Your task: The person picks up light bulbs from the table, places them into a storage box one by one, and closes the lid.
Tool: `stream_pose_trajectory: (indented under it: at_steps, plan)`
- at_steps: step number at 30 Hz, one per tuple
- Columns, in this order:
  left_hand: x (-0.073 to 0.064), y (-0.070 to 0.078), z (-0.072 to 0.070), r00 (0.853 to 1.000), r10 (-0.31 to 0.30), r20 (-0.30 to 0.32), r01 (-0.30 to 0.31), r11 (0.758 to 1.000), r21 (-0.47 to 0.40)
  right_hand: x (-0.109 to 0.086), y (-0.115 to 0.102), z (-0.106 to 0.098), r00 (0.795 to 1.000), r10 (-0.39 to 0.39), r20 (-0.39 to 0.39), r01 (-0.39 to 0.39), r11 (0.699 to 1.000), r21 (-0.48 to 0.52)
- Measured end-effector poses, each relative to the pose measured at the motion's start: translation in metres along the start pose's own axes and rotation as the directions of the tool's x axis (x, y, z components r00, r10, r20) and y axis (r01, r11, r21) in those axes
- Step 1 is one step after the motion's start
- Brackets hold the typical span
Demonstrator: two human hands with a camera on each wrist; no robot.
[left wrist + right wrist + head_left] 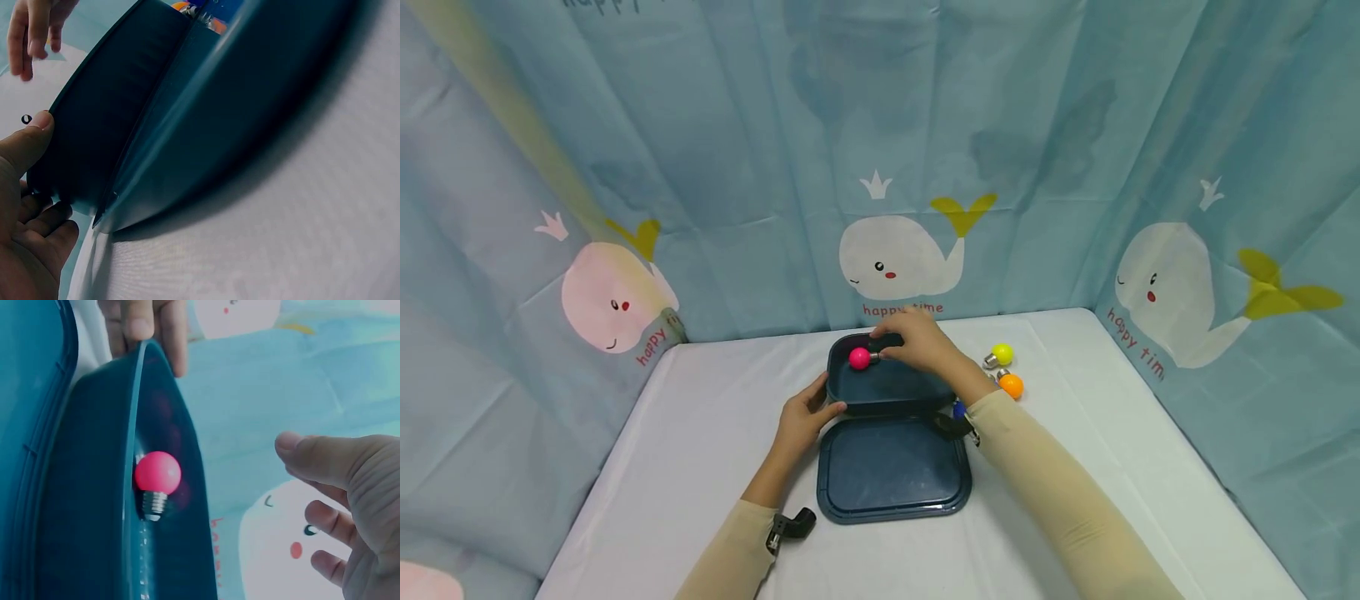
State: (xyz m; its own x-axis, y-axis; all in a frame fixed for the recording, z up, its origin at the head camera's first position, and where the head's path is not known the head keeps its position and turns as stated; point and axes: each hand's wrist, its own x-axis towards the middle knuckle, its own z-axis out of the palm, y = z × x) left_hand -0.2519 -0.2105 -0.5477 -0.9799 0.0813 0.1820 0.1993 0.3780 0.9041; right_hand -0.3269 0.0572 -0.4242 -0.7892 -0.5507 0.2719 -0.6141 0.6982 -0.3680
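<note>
A dark blue plastic box (891, 390) lies on the table, its inside visible from above. My left hand (799, 421) grips its near left corner, thumb on one wall and fingers curled round the other, as the left wrist view also shows. Inside the box, towards the left, rests a pink light bulb (158, 473) with a silver screw base. Over the box's far side hovers my right hand (917, 337); in the right wrist view its thumb and fingers are apart with nothing between them. The box's matching lid (895, 471) lies flat in front of it.
To the right of the box lie a yellow bulb (1003, 353), an orange bulb (1012, 386) and a blue bulb (958, 410), the last partly hidden by my right arm. A whale-printed curtain (737, 208) surrounds the white table (700, 433).
</note>
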Motion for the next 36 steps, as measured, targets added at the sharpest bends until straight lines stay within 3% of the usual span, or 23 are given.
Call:
stream_pose_trajectory:
  at_steps: [23,30,36]
  plan:
    - [0.000,-0.001,0.001,1.000,-0.006,0.002,0.006,1.000,-0.002,-0.098,0.010,-0.022,0.986,0.040,-0.162,-0.021,0.993,0.114]
    - [-0.001,0.001,0.000,1.000,-0.018,0.001,0.018,0.999,0.026,-0.120,0.013,-0.024,0.979,0.058,-0.196,-0.025,0.985,0.169]
    - [-0.001,0.002,-0.002,1.000,-0.015,0.005,0.015,1.000,-0.010,-0.133,0.020,-0.025,0.971,0.058,-0.231,-0.018,0.985,0.171]
